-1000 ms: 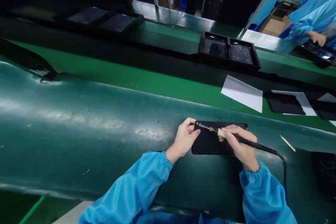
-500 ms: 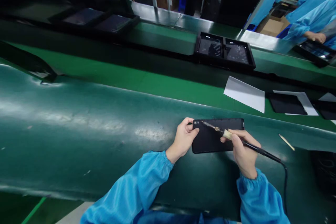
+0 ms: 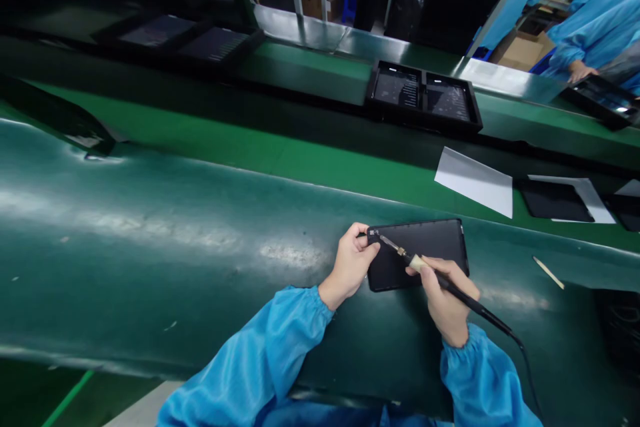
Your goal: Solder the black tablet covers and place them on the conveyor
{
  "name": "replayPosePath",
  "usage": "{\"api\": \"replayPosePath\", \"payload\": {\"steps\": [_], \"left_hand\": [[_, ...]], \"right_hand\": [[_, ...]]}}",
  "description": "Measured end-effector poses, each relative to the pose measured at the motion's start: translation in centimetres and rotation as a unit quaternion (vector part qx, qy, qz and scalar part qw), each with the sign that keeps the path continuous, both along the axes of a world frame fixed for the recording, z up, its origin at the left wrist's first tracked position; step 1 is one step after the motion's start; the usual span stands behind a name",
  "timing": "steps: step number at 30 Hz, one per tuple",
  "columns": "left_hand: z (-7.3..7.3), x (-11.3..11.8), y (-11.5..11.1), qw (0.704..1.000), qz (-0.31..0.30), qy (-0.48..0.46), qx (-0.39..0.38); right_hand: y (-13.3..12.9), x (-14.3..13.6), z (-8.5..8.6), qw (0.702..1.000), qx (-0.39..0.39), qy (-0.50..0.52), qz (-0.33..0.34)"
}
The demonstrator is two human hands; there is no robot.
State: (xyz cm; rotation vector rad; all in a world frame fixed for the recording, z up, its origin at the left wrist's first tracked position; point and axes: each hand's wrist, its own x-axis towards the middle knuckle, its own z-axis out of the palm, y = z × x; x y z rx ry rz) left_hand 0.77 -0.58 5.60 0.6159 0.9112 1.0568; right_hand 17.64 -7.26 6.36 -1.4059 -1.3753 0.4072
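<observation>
A flat black rectangular panel [image 3: 435,240] lies over the green work surface, its upper left corner pinched between the thumb and fingers of my left hand [image 3: 351,258]. Closed round the pale grip of a corded soldering iron [image 3: 417,263] is my right hand [image 3: 449,298], above the panel's lower right part. The iron's metal tip points up and left, at a small silvery part [image 3: 373,233] in the panel's corner beside my left fingertips. Whether the tip touches that part is too small to tell.
A thin pale stick [image 3: 549,273] lies right of my right hand. White paper [image 3: 475,181] and another black panel [image 3: 556,200] rest on the green strip beyond. Farther back are black trays [image 3: 423,119] and a person's hand [image 3: 581,71] at the right.
My right hand and the iron have moved left, bringing the tip closer to the panel's corner. The panel's right end has swung slightly upward. The other person's hand has shifted left.
</observation>
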Motion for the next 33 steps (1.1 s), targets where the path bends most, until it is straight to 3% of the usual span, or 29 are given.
{"api": "replayPosePath", "payload": {"steps": [17,20,22,26,30,33], "left_hand": [[-0.9,0.0,-0.1,1.0,-0.007,0.003,0.003],[-0.8,0.0,-0.1,1.0,-0.008,0.004,0.002],[-0.7,0.0,-0.1,1.0,-0.006,0.005,-0.001],[-0.6,-0.2,0.2,1.0,0.004,0.012,-0.006],[-0.1,-0.5,0.6,1.0,-0.006,0.023,-0.011],[0.4,-0.7,1.3,0.999,-0.007,0.044,-0.017]], "right_hand": [[-0.3,-0.3,-1.1,0.998,0.04,-0.053,0.022],[-0.2,-0.3,-1.2,0.999,0.039,-0.021,0.016],[0.5,0.3,-0.6,0.996,0.065,0.05,-0.029],[3.7,4.5,1.3,0.956,0.161,0.213,-0.118],[6.8,10.9,2.2,0.93,0.206,0.233,-0.197],[7.1,14.3,1.8,0.911,0.205,0.243,-0.263]]}}
